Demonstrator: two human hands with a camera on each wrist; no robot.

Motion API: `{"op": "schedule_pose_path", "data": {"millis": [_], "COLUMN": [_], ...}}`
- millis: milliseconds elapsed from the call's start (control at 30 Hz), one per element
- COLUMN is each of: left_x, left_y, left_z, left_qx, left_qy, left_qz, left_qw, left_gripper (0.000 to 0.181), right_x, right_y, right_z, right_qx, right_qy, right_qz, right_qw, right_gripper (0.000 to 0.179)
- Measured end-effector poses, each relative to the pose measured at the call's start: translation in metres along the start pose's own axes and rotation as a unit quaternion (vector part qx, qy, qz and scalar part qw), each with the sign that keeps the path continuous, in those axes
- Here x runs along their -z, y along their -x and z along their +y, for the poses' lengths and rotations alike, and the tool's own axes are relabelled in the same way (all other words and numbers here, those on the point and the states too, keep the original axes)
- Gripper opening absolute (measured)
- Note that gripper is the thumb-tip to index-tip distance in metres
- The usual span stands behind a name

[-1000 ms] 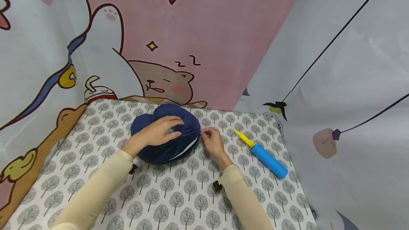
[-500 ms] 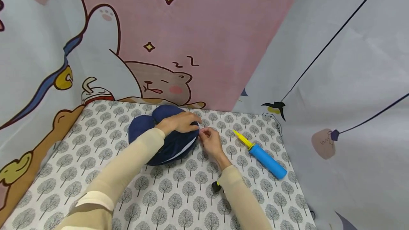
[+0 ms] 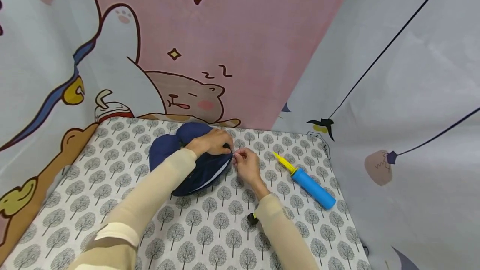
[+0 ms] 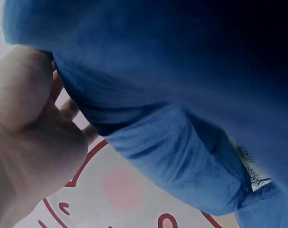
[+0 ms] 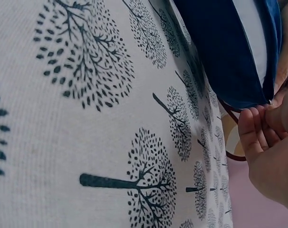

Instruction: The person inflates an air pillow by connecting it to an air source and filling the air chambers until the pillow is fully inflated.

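A navy blue neck pillow lies on the tree-print cloth, its two rounded ends pointing to the back left. Along its front right edge a zipped slit gapes, with a white strip inside. My left hand reaches over the pillow and grips the cover by the slit's right end; in the left wrist view its fingers go behind the blue fabric. Fingers and thumb of my right hand pinch the slit's corner, where a small metallic bit, seemingly the zipper pull, shows in the right wrist view.
To the right lies a blue hand pump with a yellow nozzle. Cartoon-print curtains rise behind the table and along its right side. A small black device sits under my right sleeve.
My left hand has moved right across the pillow, from hovering with spread fingers to gripping the cover by the slit's end. My right hand stays at the same corner.
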State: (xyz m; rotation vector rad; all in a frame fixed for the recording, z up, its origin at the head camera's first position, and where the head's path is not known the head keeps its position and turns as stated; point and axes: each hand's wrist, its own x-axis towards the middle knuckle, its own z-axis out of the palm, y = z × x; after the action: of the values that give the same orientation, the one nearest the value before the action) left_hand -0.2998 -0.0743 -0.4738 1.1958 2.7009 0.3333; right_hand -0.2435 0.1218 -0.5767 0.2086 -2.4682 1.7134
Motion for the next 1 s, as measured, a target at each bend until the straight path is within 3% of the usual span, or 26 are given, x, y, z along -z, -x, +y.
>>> {"op": "schedule_pose_path", "data": {"millis": [200,267,333,467,500,567,633,667,733,767,867,900,1000], "left_x": [-0.004,-0.006,-0.027,-0.028,-0.028,-0.008,-0.007,-0.015,-0.017,-0.023,-0.02,-0.01,0.005], "left_y": [-0.006,-0.009,-0.022,-0.023,-0.022,-0.01,-0.009,-0.014,-0.016,-0.018,-0.017,-0.01,-0.002], "left_z": [-0.009,-0.013,-0.038,-0.044,-0.045,-0.025,-0.025,-0.036,-0.039,-0.044,-0.042,-0.029,-0.016], "left_qx": [-0.01,-0.009,-0.028,-0.006,0.005,0.053,0.08,0.084,0.103,0.106,0.109,0.114,0.087], "left_qy": [0.01,0.009,0.014,0.012,0.014,0.015,0.018,0.02,0.025,0.028,0.033,0.039,0.056], "left_qz": [0.032,0.04,0.066,0.097,0.101,0.092,0.095,0.099,0.109,0.118,0.115,0.106,0.073], "left_qw": [0.9994,0.9991,0.9973,0.9952,0.9948,0.9942,0.9921,0.9913,0.9884,0.987,0.9868,0.9871,0.9919], "left_gripper": [0.012,0.011,0.012,0.011,0.012,0.012,0.013,0.013,0.011,0.011,0.013,0.014,0.026], "right_x": [0.005,0.006,0.007,0.005,0.005,0.003,0.001,0.0,-0.002,-0.003,-0.005,-0.006,-0.006], "right_y": [0.006,0.008,0.012,0.019,0.021,0.024,0.027,0.028,0.031,0.031,0.033,0.033,0.032], "right_z": [-0.005,-0.007,-0.009,-0.014,-0.015,-0.018,-0.02,-0.021,-0.023,-0.024,-0.024,-0.024,-0.023], "right_qx": [0.064,0.082,0.094,0.106,0.105,0.112,0.12,0.123,0.13,0.131,0.126,0.124,0.113], "right_qy": [0.102,0.118,0.124,0.129,0.13,0.132,0.136,0.135,0.136,0.136,0.134,0.132,0.129], "right_qz": [0.003,-0.001,-0.011,-0.037,-0.044,-0.052,-0.059,-0.062,-0.063,-0.061,-0.047,-0.043,-0.027], "right_qw": [0.9927,0.9897,0.9878,0.9853,0.985,0.9835,0.9817,0.9812,0.9802,0.9802,0.9818,0.9825,0.9848], "right_gripper": [0.012,0.012,0.011,0.009,0.009,0.008,0.008,0.009,0.008,0.008,0.008,0.008,0.008]}}
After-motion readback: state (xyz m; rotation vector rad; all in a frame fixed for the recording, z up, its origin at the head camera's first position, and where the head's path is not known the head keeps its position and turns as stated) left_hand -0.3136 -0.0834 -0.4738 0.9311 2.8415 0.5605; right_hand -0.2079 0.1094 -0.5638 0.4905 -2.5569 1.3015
